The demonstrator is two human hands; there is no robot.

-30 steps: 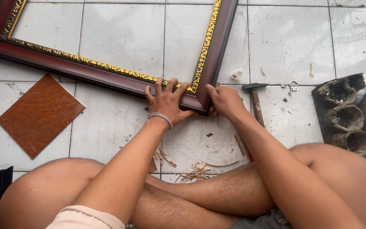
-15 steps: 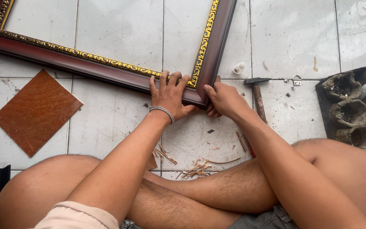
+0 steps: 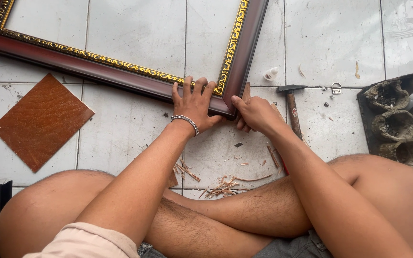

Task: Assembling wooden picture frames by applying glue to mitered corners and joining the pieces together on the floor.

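1. the left hand [image 3: 194,106] lies flat on the corner of the picture frame [image 3: 237,57], fingers spread and pressing on the gold edge, not closed around it.
2. the right hand [image 3: 254,114] holds the same corner from outside, thumb on the dark wood; its other fingers are hidden.
3. the frame is on the tile floor [image 3: 331,43].
4. a hammer [image 3: 291,102] lies just beside the right fingers, and wood chips [image 3: 223,184] below both wrists.
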